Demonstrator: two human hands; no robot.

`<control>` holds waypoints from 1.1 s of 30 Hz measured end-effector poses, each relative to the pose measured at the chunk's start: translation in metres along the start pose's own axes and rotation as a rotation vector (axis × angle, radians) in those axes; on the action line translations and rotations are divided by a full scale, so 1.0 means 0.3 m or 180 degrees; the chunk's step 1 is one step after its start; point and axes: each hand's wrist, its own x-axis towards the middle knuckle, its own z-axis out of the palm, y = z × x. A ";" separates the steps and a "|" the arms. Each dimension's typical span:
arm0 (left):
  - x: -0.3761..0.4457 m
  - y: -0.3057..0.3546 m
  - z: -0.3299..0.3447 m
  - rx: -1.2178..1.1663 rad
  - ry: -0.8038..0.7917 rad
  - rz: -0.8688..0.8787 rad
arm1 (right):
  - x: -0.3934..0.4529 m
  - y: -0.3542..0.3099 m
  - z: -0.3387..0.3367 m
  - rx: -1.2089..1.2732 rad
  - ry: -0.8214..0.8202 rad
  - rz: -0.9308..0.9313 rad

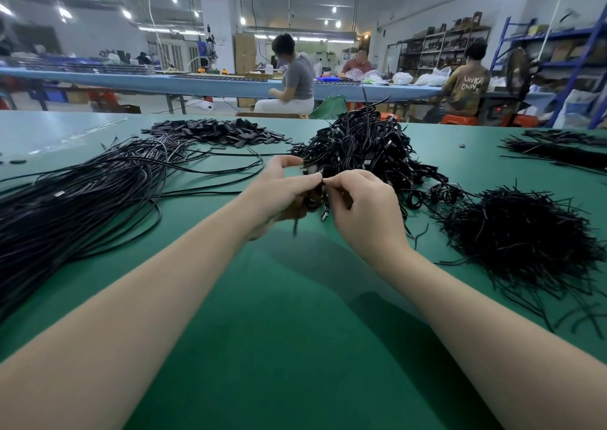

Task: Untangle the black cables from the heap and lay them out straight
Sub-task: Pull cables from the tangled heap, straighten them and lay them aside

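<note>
A tangled heap of black cables [364, 147] rises on the green table [279, 314] just beyond my hands. My left hand [279, 189] and my right hand [361, 206] meet in front of it, above the table. Both pinch a small coiled black cable [313, 201] between them, its loose ends hanging below the fingers. To the left lies a long spread of straightened black cables [75, 196], running from the near left edge toward the middle.
A flat pile of small black pieces [213, 132] lies at the back. A bushy mound of short black ties [522, 235] sits to the right, another dark bundle [558, 148] far right. Three people sit at a blue bench [164, 83] behind the table.
</note>
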 end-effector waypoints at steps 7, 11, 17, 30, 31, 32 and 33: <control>-0.010 0.027 0.018 -0.0405 -0.0347 -0.0399 | -0.005 0.025 -0.005 0.0202 0.0119 0.0208; -0.014 -0.013 0.007 0.1044 -0.0282 0.0671 | -0.018 0.043 0.004 0.0634 -0.0015 0.0952; 0.002 -0.042 -0.015 0.1097 0.0049 0.1398 | -0.012 0.020 0.024 0.0831 -0.0121 0.1037; -0.006 -0.026 -0.044 -0.0985 -0.0939 -0.1299 | -0.021 -0.007 0.005 -0.0442 -0.0162 -0.0833; -0.005 -0.043 -0.040 -0.0704 -0.0819 -0.1068 | -0.025 -0.009 0.003 -0.0414 -0.0290 -0.0838; 0.000 -0.064 -0.035 -0.0496 -0.0603 -0.0771 | -0.026 -0.011 0.001 -0.0357 -0.0400 -0.0845; 0.006 -0.085 -0.033 -0.0322 -0.0292 -0.0439 | -0.023 -0.018 -0.001 -0.0264 -0.0483 -0.0813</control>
